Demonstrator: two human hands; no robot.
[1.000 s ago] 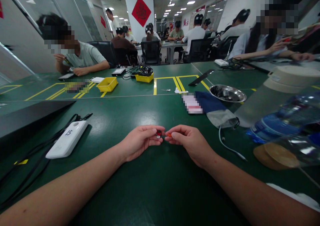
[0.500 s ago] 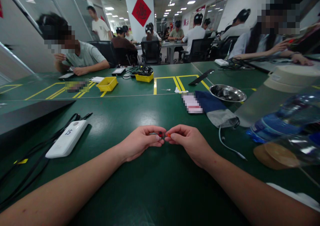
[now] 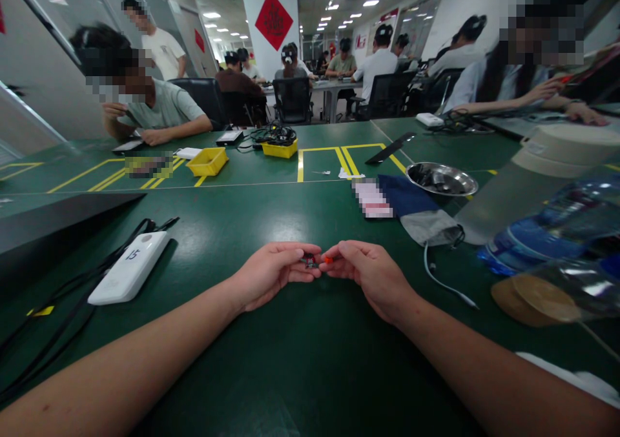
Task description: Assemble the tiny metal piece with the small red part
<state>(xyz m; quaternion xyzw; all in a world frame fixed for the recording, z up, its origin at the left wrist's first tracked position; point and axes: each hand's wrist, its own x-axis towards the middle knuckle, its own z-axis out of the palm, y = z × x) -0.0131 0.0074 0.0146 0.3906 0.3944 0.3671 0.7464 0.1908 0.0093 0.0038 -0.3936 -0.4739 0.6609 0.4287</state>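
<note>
Since half a second ago, the thumb of the right hand [image 3: 371,274] has pulled back from the orange bit [image 3: 328,260]. The dark part [image 3: 309,261] in the left hand [image 3: 274,272] seems turned a little, and far behind, a standing person [image 3: 163,53] has moved to the left.

The orange bit sits at the tips of the right fingers, so the right hand is nearer to it. Just left of the orange bit is the dark part, pinched by the left thumb and fingers. The tips of both hands almost meet here. I cannot tell if the right fingers grip the orange bit or just hold it up. It is too small to see which way its long side points.

Left of the orange bit, well apart, a white box [image 3: 130,268] lies on the green table [image 3: 232,366]. Past it and to the right is a shiny bowl [image 3: 471,186].
</note>
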